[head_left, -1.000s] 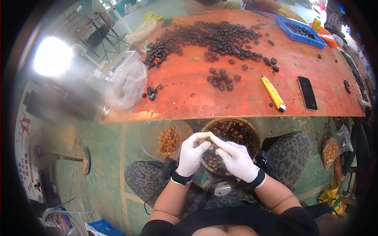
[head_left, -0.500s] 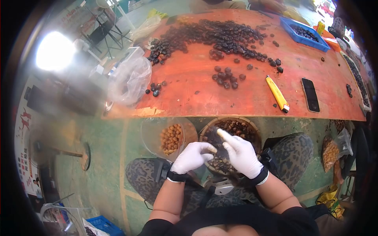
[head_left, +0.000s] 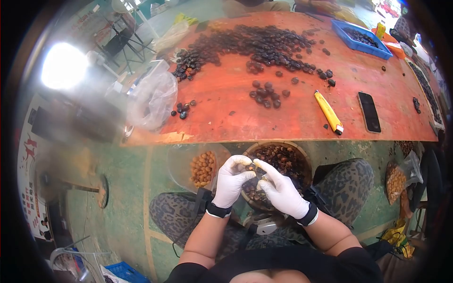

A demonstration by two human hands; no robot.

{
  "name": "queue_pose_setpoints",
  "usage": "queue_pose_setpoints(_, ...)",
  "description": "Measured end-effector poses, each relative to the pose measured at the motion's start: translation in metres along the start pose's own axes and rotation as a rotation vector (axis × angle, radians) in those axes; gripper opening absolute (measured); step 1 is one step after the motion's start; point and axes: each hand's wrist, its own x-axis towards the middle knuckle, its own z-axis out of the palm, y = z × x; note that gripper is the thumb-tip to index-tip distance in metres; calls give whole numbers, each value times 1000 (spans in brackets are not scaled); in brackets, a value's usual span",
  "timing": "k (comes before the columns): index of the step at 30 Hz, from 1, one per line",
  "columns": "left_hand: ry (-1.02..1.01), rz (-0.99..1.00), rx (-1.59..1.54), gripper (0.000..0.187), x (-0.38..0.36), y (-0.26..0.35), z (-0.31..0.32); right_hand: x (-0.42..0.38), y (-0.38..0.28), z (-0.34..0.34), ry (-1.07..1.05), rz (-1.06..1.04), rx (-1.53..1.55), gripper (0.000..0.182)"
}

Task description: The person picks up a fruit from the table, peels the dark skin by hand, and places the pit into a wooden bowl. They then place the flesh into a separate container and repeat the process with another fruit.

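Note:
White gloves cover both hands, which meet over a round basket (head_left: 306, 165) of dark shell pieces. My left hand (head_left: 231, 181) is closed, its thumb and fingers pinching a small dark nut (head_left: 254, 170). From the other side, my right hand (head_left: 283, 191) grips the same nut between thumb and fingertips. The nut is partly hidden by the fingers. Just left of my left hand stands a clear tub (head_left: 177, 165) with light brown peeled nuts (head_left: 204, 168).
On the red table (head_left: 212, 113) lie a large heap of dark nuts (head_left: 264, 42), a smaller cluster, a yellow cutter (head_left: 329, 112), a phone (head_left: 369, 112), a plastic bag (head_left: 153, 101) and a blue tray (head_left: 361, 47). Other people sit at the far edge.
My hands have come together at the fingertips. My right hand's index finger, stretched out before, is now bent onto the nut. The view has shifted slightly.

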Motion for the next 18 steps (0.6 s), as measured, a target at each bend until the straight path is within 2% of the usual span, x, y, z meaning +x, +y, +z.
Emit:
queue_pose_setpoints(4, -20, 62, 30, 31, -2, -1, 2, 3, 19, 11, 138, -251, -136, 48)
queue_pose_setpoints(7, 5, 61, 19, 32, -3, 0, 9, 3, 16, 11, 160, -218, -82, 47)
queue_pose_setpoints(13, 21, 71, 14, 32, -1, 0, 1, 4, -6, -3, -81, 40, 67, 47)
queue_pose_setpoints(18, 14, 69, -5, 31, -2, 1, 2, 5, 9, 2, -3, -65, 73, 46)
